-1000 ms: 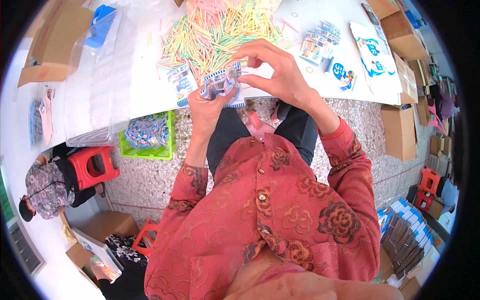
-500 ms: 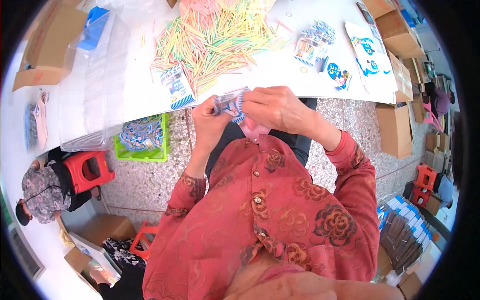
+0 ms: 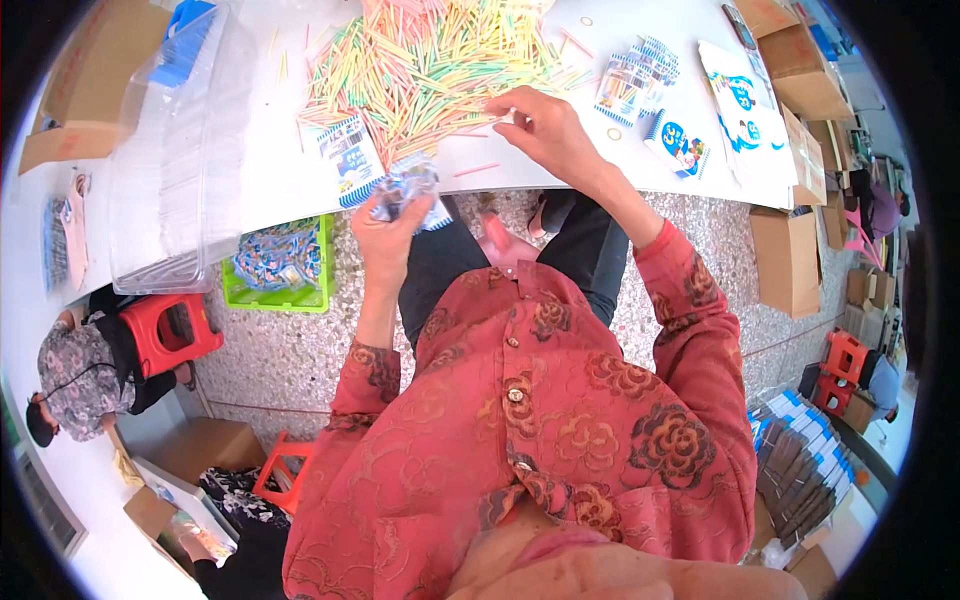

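My left hand is closed on a small blue-and-white plastic packet at the table's near edge; the packet is partly smeared by motion. Above the near right edge of a heap of thin pastel sticks, my right hand has its fingers curled, thumb and forefinger apart, and I see nothing held between them. A flat printed packet lies left of the heap, close to my left hand. One loose pink stick lies between my hands on the white table.
Several packets overlap at the right, with another packet nearer and a large printed bag beyond. Clear plastic trays stand at the left. Below the table are a green crate of packets and a red stool with a seated person.
Both hands were together at the packet. My right hand has let go and moved up to the heap's edge, while my left has drawn the packet slightly left.
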A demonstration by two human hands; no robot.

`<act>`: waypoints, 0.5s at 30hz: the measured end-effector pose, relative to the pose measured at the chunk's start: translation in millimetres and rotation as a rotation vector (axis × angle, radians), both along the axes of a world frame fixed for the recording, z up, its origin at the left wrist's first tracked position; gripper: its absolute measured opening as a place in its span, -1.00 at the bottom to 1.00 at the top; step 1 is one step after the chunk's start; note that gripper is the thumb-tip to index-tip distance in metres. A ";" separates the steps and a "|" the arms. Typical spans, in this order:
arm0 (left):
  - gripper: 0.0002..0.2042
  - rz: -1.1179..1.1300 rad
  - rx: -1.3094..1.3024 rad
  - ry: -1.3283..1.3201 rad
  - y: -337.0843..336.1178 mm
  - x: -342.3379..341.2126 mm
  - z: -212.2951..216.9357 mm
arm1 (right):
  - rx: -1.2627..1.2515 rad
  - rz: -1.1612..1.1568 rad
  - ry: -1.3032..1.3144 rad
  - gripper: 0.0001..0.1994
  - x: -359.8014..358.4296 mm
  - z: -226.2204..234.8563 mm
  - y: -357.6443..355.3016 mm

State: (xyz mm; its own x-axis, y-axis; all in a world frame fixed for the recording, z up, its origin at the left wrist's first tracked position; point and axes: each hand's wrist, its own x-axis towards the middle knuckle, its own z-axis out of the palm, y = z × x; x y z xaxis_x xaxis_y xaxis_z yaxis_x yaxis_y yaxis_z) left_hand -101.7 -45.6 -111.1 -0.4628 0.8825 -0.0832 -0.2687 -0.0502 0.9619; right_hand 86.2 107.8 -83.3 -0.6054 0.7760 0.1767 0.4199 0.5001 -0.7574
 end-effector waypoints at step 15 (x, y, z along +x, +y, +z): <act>-0.77 0.250 0.054 0.022 -6.2 -29.7 8.7 | 0.568 0.346 -0.322 -0.77 -97.1 -37.5 -20.7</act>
State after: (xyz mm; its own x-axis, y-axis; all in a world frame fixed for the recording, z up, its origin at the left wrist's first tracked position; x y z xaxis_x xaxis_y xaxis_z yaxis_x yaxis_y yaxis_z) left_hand -131.4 -51.7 -102.4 -0.6684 0.7433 -0.0264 -0.2206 -0.1643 0.9614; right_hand -10.9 87.1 -120.8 -0.8887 0.3732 0.2663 0.3250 0.9225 -0.2083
